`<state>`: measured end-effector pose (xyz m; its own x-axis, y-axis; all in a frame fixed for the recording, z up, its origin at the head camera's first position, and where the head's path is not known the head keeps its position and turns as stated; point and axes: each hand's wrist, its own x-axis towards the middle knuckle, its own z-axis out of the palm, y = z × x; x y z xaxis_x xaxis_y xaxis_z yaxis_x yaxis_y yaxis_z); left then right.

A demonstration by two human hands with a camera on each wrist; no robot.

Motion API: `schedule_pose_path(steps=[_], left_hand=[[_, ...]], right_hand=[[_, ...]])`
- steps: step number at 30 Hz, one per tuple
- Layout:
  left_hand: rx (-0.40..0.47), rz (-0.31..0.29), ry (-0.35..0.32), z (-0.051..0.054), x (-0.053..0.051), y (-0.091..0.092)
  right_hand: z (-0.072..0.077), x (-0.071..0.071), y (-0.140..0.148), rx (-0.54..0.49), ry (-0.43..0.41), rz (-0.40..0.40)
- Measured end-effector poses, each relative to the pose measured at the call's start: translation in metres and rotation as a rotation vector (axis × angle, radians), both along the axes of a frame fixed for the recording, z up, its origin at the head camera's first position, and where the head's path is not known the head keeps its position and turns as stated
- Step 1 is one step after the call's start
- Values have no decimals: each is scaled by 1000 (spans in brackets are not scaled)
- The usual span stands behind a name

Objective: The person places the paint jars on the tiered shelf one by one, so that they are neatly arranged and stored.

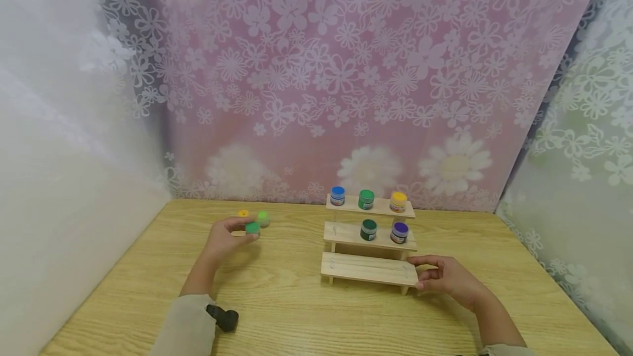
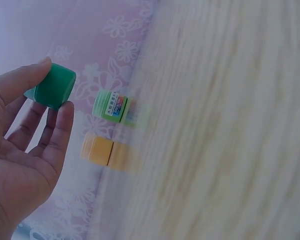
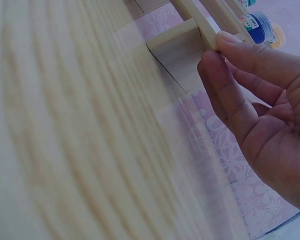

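Observation:
My left hand [image 1: 221, 242] pinches a green paint jar [image 2: 57, 86] between thumb and fingertips, held above the table. Just past it, a light green paint jar [image 1: 263, 220] and a yellow-orange one [image 2: 96, 150] stand on the table. On the right is a three-step wooden stand [image 1: 368, 270]. My right hand [image 1: 452, 280] grips the right end of its lowest step, thumb on top and fingers against the edge. Blue [image 1: 338, 196], green [image 1: 366, 200] and yellow [image 1: 398, 202] jars line the top step. Dark green [image 1: 368, 230] and purple [image 1: 399, 233] jars stand on the middle step.
The wood-grain table [image 1: 287, 312] runs back to a pink flowered curtain [image 1: 296, 98]. A pale sheet [image 1: 74, 153] closes off the left side and a flowered one [image 1: 588, 169] the right. A black strap piece [image 1: 225, 317] sits at the left sleeve.

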<state>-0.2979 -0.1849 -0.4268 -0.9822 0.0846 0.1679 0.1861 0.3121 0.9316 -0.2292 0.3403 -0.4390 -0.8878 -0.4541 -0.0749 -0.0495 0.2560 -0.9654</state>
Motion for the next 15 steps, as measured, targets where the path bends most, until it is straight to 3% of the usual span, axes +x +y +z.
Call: schedule_pose_path(steps=[1, 15], left_hand=[[5, -2, -1, -4, -3, -1], [10, -58, 54, 3, 0, 11]], right_hand=[[0, 0, 0, -1, -1, 0], [3, 2, -2, -5, -16, -5]])
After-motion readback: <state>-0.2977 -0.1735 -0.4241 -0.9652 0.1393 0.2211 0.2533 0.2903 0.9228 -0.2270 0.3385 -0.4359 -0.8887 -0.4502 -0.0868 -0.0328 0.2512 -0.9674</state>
